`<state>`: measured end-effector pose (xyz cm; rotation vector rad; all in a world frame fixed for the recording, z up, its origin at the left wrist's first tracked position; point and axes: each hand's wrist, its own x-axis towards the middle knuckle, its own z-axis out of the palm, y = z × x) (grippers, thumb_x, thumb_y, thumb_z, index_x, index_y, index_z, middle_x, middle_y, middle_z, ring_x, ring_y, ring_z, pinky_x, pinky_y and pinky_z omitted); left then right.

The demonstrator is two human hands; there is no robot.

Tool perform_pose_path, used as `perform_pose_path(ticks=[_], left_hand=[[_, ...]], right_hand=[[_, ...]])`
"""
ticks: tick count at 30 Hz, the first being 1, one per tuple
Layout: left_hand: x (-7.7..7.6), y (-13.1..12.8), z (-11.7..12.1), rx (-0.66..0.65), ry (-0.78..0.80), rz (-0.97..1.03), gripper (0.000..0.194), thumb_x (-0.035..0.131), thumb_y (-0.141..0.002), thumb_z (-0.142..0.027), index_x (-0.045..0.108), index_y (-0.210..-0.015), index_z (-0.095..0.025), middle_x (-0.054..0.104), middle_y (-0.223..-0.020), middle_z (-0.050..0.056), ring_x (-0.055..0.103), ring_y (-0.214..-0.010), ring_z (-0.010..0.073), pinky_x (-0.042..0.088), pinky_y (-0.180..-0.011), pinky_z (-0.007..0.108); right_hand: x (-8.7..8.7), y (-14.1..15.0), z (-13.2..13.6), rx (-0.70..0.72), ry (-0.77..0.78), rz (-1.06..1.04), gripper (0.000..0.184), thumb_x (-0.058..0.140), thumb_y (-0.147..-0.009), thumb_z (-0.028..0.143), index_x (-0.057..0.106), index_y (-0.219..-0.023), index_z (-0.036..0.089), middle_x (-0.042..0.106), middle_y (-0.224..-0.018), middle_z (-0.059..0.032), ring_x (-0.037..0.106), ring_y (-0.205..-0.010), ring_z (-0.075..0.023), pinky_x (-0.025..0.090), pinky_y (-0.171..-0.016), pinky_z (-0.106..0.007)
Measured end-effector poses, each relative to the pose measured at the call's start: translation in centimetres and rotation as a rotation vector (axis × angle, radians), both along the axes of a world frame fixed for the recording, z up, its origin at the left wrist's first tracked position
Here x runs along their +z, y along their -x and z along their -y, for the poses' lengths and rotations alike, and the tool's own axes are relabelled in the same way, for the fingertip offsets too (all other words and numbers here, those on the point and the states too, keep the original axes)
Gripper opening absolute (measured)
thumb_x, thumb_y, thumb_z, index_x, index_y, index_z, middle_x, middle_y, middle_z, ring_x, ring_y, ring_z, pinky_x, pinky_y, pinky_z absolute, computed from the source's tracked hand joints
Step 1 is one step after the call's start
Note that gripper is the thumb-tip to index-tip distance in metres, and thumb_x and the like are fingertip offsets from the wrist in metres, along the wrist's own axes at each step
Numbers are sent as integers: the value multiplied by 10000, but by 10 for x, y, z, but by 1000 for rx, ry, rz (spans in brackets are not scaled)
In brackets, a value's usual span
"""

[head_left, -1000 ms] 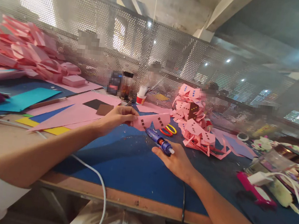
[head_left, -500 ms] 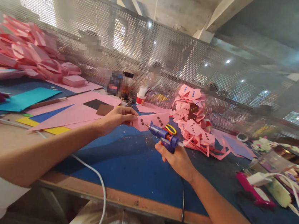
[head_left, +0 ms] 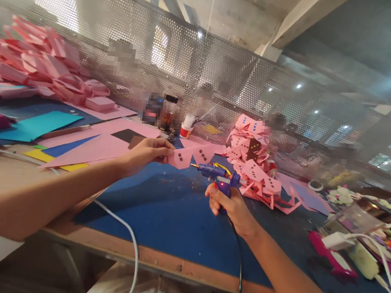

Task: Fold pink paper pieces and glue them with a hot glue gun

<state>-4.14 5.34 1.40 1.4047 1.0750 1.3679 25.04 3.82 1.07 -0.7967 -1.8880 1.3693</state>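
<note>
My left hand pinches one end of a pink paper strip that carries small dark squares. The strip stretches to the right above the blue table mat. In my right hand is a blue glue gun, gripped by its handle, with its nozzle pointing left close below the strip. A red light glows on its body, and a black cord hangs from the handle. Behind the gun lie yellow-handled scissors, partly hidden. Right behind them rises a pile of pink paper pieces with squares.
Many folded pink paper pieces are heaped at the back left. Coloured sheets, among them a turquoise one, lie nearby. A red-and-white cup stands by the mesh partition. A white cable crosses the front edge; a clear jar is right.
The glue gun has turned more level, and its nozzle has drawn slightly down from the strip. My left hand has shifted a little left with the strip.
</note>
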Motion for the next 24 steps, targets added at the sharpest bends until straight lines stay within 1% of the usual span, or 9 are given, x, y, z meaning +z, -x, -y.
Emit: perform_pose_path(ticks=[7, 10, 13, 16, 19, 21, 24], left_hand=[[-1, 30, -4, 144, -11, 10, 206, 756, -707, -305, 689, -814, -143, 641, -715, 13, 552, -629, 103, 445, -635, 234], [-5, 45, -3, 193, -5, 14, 217, 753, -708, -296, 683, -832, -133, 649, -728, 16, 569, -648, 110, 458, -661, 249], [-8, 56, -1, 213, 7, 37, 213, 749, -706, -269, 679, -845, -124, 659, -726, 13, 571, -657, 107, 463, -685, 258], [-9, 63, 2, 228, 24, 50, 233, 754, -692, -242, 677, -869, -111, 660, -698, 14, 566, -648, 109, 466, -697, 275], [-10, 68, 4, 244, 29, 38, 235, 748, -693, -226, 676, -879, -101, 660, -689, 10, 555, -634, 103, 461, -701, 286], [-11, 69, 5, 251, 31, 37, 229, 742, -698, -219, 678, -883, -101, 659, -693, 5, 550, -631, 99, 457, -707, 287], [-11, 67, 5, 234, 21, 25, 212, 725, -718, -218, 681, -890, -103, 654, -694, 3, 553, -643, 100, 451, -711, 281]], right_hand=[[-2, 1, 0, 6, -5, 45, 348, 564, -912, 492, 622, -840, 156, 460, -537, 45, 483, -512, -101, 394, -574, -258], [-6, 4, 1, 15, -33, 122, 350, 572, -903, 502, 626, -857, 159, 502, -542, 37, 495, -521, -107, 414, -596, -264], [-8, 10, 0, 41, -61, 235, 369, 575, -892, 524, 635, -867, 160, 555, -563, 20, 527, -547, -119, 430, -621, -269], [-7, 21, -1, 65, -88, 340, 391, 588, -872, 547, 638, -866, 159, 576, -557, 17, 555, -575, -132, 434, -645, -271], [-4, 32, -3, 82, -104, 424, 404, 595, -857, 562, 632, -809, 163, 583, -549, 19, 558, -580, -132, 423, -643, -263], [-3, 37, -4, 90, -110, 455, 407, 595, -856, 561, 621, -759, 166, 587, -552, 18, 562, -585, -130, 420, -642, -259], [-3, 40, -5, 88, -107, 483, 395, 592, -859, 553, 621, -767, 170, 588, -556, 21, 567, -587, -129, 418, -638, -256]])
